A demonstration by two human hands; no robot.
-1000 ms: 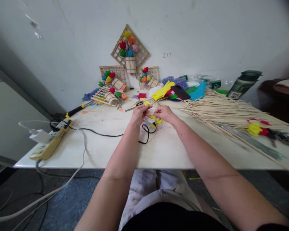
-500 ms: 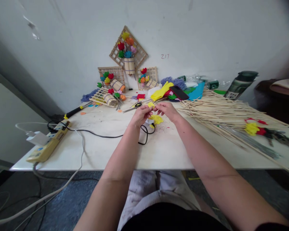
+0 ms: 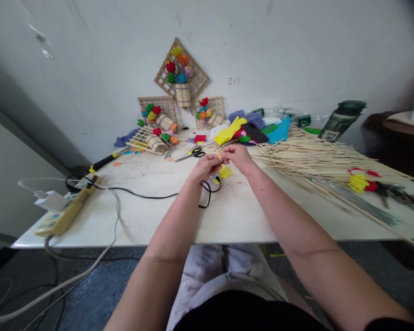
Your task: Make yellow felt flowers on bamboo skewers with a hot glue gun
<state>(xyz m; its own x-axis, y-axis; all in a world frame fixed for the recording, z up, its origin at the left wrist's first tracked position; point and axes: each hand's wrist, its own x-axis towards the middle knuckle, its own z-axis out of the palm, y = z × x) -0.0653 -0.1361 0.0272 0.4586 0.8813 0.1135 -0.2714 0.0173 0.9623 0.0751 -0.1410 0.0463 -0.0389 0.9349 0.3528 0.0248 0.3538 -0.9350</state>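
Note:
My left hand and my right hand meet over the middle of the table, fingertips closed on a small yellow felt piece. Fingers cover most of it. Just below my hands lies a heap of yellow petal-like pieces, beside the looped end of a black cord. Black-handled scissors rest a little left of and behind my left hand, blades toward the left.
A power strip with plugged-in cables lies at left. Stick lattices with felt flowers stand at the back. Loose wooden sticks, a green bottle, a dark phone and pliers are on the right.
My right hand has moved in close to my left, and the yellow piece, in plain sight before, is now mostly hidden by the fingers. The view has shifted slightly.

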